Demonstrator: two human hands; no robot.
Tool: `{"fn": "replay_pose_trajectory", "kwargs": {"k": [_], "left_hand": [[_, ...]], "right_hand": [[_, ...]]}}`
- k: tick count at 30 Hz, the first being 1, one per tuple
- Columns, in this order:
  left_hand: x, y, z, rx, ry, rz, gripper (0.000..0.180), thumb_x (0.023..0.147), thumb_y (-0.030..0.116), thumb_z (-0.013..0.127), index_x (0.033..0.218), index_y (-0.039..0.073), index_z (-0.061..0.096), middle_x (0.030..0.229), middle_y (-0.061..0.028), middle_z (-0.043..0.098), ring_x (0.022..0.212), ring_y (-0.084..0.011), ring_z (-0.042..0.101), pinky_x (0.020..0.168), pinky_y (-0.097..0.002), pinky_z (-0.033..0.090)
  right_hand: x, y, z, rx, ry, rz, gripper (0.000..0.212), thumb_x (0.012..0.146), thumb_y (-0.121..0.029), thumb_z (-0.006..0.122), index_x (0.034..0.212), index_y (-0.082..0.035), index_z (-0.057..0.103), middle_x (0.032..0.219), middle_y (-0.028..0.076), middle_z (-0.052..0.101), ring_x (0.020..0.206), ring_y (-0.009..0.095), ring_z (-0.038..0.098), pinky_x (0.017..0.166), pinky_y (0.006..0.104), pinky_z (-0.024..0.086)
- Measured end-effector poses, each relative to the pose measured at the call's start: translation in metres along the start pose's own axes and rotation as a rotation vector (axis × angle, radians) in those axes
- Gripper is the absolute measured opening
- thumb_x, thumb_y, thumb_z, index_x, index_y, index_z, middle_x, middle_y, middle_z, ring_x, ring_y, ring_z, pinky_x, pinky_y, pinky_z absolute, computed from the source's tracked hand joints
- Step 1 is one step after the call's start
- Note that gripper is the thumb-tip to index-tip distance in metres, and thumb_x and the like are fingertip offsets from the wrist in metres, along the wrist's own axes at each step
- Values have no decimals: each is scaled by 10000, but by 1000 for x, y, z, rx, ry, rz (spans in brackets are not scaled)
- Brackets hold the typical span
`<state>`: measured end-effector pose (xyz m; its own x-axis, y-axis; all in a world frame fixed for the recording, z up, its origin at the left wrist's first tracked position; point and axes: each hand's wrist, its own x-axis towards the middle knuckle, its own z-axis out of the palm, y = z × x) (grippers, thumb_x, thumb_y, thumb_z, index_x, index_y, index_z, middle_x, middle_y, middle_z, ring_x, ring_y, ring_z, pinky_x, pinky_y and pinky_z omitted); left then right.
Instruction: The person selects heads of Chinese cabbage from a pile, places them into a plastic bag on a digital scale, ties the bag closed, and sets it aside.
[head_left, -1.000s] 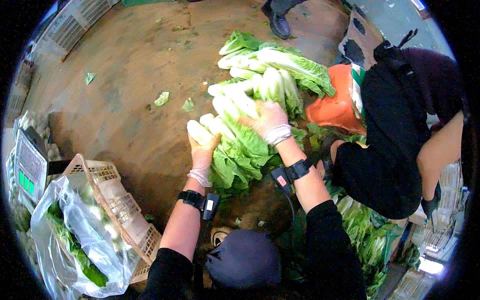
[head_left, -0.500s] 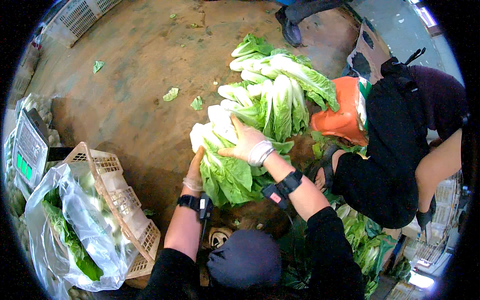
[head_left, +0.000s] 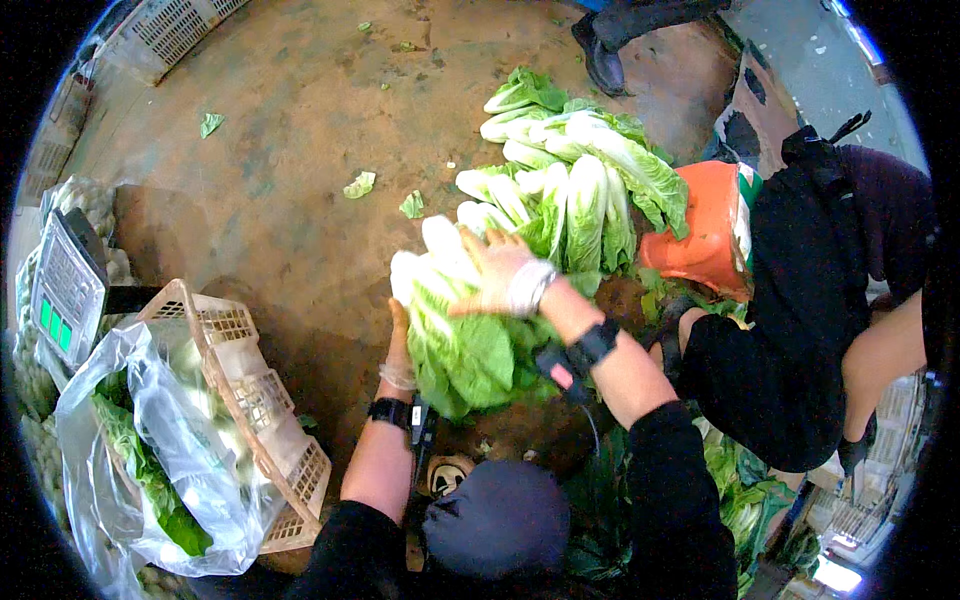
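Several heads of long-leaf Chinese cabbage (head_left: pixel 465 345) lie bunched in front of me, white stem ends pointing away. My left hand (head_left: pixel 397 345), in a thin clear glove, cups the bunch's left side, its fingers partly hidden by the leaves. Across the top right of the bunch lies my gloved right hand (head_left: pixel 498 275), fingers spread and slightly blurred. Just beyond it, more Chinese cabbages (head_left: pixel 590 205) are heaped on the brown floor (head_left: pixel 290 190).
At left, a beige plastic crate (head_left: pixel 262 405) holds a clear bag (head_left: pixel 185 440) with leafy greens, beside a digital scale (head_left: pixel 68 290). To the right, a person in dark clothes (head_left: pixel 770 370) sits near an orange container (head_left: pixel 700 225). Another person's dark shoe (head_left: pixel 600 62) shows at the far side.
My right hand has flattened and spread its fingers over the cabbages. My left hand keeps its place at their side. The whole view has shifted slightly.
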<state>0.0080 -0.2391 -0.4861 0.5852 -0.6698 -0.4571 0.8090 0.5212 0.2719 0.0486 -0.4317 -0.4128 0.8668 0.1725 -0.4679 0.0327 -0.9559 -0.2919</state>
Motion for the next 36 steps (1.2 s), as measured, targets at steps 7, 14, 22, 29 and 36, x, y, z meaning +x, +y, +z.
{"fn": "replay_pose_trajectory", "kwargs": {"k": [7,14,22,29,36], "left_hand": [[-33,-31,-20,-138,-31,165,857,793,728,256,1389,114,213,1377,-141,328,1227,-287,383,992,-435,366],[-19,-21,-3,-116,-23,71,794,845,648,319,1381,72,216,1346,-148,365,1198,-274,414,975,-416,379],[-17,-19,6,-79,23,44,667,894,537,370,1342,50,288,1289,-133,441,1145,-253,468,949,-385,402],[-46,-16,10,-29,5,50,709,880,560,373,1345,34,277,1280,-145,445,1155,-260,463,958,-383,395],[-27,-24,10,42,53,59,679,857,487,503,1337,55,291,1274,-120,444,1134,-248,465,952,-387,388]], "right_hand": [[-23,-38,8,100,-47,-156,1046,627,-700,568,1342,2,268,1146,336,450,1076,447,452,970,463,313],[10,2,5,-11,154,-36,911,630,-704,550,1299,-102,408,1317,237,366,1243,408,294,1029,476,229],[4,24,14,-179,618,233,969,671,-725,492,1374,-93,282,1380,284,249,1279,454,196,1028,547,165],[-14,-9,46,16,288,188,875,789,-676,357,1381,-46,226,1198,274,479,1072,401,489,942,471,340],[19,32,30,207,182,299,1027,677,-753,453,1296,58,333,1169,266,508,1090,369,491,928,383,387]]}}
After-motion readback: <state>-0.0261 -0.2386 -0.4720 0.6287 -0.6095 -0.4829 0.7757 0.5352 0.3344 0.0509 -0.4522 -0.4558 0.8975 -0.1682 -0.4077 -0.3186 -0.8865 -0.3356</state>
